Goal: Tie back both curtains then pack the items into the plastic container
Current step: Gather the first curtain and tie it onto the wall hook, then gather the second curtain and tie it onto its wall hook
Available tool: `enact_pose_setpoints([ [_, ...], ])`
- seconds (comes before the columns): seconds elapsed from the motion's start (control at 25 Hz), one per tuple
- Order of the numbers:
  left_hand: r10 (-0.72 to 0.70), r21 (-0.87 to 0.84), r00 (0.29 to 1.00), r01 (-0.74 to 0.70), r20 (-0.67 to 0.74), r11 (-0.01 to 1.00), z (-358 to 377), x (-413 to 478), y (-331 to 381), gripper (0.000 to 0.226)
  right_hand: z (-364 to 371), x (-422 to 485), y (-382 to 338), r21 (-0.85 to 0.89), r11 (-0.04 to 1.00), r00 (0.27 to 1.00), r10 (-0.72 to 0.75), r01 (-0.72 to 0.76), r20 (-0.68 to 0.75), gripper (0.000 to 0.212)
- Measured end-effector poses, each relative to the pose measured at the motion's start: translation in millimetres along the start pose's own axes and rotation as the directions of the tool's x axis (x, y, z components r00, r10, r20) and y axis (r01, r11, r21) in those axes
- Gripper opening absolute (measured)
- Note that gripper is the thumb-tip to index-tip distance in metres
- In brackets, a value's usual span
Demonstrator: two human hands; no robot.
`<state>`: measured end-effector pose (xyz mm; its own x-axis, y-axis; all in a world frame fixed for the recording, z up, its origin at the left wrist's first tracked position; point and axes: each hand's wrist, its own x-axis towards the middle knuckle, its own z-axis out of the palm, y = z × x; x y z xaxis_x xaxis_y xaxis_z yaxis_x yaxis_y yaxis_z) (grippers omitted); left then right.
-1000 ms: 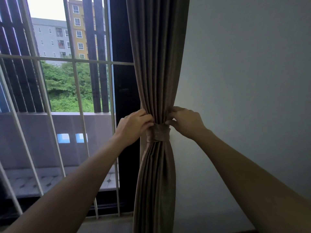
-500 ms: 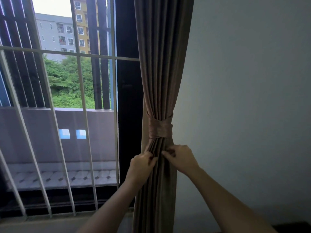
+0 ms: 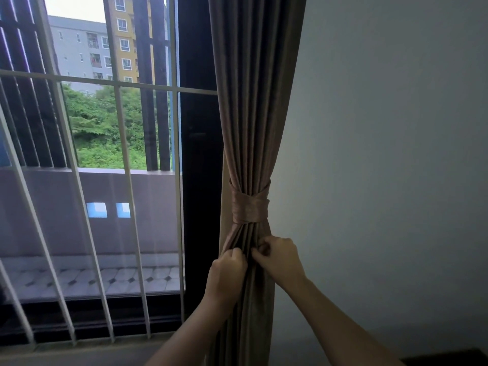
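A brown curtain (image 3: 253, 88) hangs at the right edge of the window, gathered into a bundle. A matching fabric tieback (image 3: 249, 204) is wrapped around it at mid height. Just below the tieback, my left hand (image 3: 227, 273) grips the curtain's folds from the left, fingers curled into the fabric. My right hand (image 3: 277, 257) pinches the folds from the right, close beside the left hand. No plastic container or second curtain is in view.
White window bars (image 3: 126, 180) and a dark frame (image 3: 198, 180) stand left of the curtain, with a balcony wall and buildings beyond. A plain pale wall (image 3: 383, 154) fills the right side. A dark edge of furniture (image 3: 449, 359) shows at the bottom right.
Both hands have dropped from the tieback to the curtain folds below it and now grip the fabric there. The tieback stays wrapped around the curtain.
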<state>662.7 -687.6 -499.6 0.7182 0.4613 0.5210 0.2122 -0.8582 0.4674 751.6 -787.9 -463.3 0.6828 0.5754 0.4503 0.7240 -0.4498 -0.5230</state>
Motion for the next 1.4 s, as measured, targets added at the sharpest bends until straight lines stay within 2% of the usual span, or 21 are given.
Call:
enact_pose_setpoints([
  [0.12, -0.063, 0.018, 0.998, 0.063, -0.023, 0.998, -6, 4, -2, 0.024, 2, -1, -2, 0.046, 0.999, 1.000, 0.001, 0.000, -0.027, 0.024],
  [0.28, -0.025, 0.028, 0.995, 0.023, 0.095, 0.999, -7, 1, 1, 0.022, 5, -1, -5, 0.094, 0.996, 0.998, 0.003, 0.002, -0.059, 0.027],
  [0.36, -0.009, 0.004, 0.993, 0.008, 0.117, 1.000, -17, 3, 6, 0.020, 2, -1, -6, 0.059, 0.998, 0.999, 0.007, -0.005, -0.032, 0.027],
  [0.44, -0.004, -0.089, 1.000, 0.006, 0.026, 0.996, -32, 7, 9, 0.021, -3, -2, -7, 0.000, 1.000, 0.996, -0.012, 0.012, -0.086, 0.027],
  [0.52, -0.065, -0.179, 0.988, 0.039, -0.141, 0.983, -43, 13, 4, 0.019, -8, -1, -9, 0.062, 0.998, 0.973, -0.017, 0.032, -0.231, 0.024],
  [0.56, -0.101, -0.172, 0.981, 0.072, -0.166, 0.982, -44, 16, 0, 0.018, -10, 0, -11, 0.096, 0.995, 0.967, 0.000, 0.025, -0.256, 0.024],
  [0.64, -0.127, -0.093, 0.989, 0.120, -0.081, 0.988, -40, 21, -7, 0.023, -11, 3, -15, 0.085, 0.995, 0.989, 0.054, -0.042, -0.136, 0.029],
  [0.72, -0.091, -0.040, 0.995, 0.092, 0.035, 0.995, -30, 20, -9, 0.029, -4, 2, -17, 0.033, 0.996, 0.996, 0.079, -0.078, -0.029, 0.029],
  [0.8, -0.044, 0.015, 0.994, 0.043, 0.096, 0.999, -27, 19, -9, 0.030, -2, -1, -19, 0.023, 0.995, 0.995, 0.098, -0.097, -0.032, 0.027],
  [0.92, -0.027, 0.028, 0.997, 0.025, 0.069, 0.999, -40, 24, -18, 0.033, -8, -4, -26, 0.013, 0.994, 0.988, 0.109, -0.109, -0.105, 0.028],
  [1.04, -0.013, -0.015, 0.998, 0.012, -0.055, 1.000, -68, 26, -30, 0.033, -16, -6, -46, 0.047, 0.999, 0.971, 0.003, 0.008, -0.237, 0.022],
  [1.16, -0.021, 0.016, 0.988, 0.024, -0.156, 1.000, -105, 35, -48, 0.031, -14, 3, -75, 0.086, 0.984, 0.961, -0.129, 0.154, -0.243, 0.018],
  [1.32, -0.071, 0.015, 0.951, 0.079, -0.300, 0.997, -160, 51, -98, 0.036, 27, 31, -129, 0.130, 0.955, 0.963, -0.254, 0.265, -0.093, 0.039],
  [1.4, -0.114, 0.089, 0.947, 0.147, -0.300, 0.985, -186, 57, -132, 0.043, 60, 51, -156, 0.176, 0.935, 0.950, -0.311, 0.309, -0.017, 0.048],
])
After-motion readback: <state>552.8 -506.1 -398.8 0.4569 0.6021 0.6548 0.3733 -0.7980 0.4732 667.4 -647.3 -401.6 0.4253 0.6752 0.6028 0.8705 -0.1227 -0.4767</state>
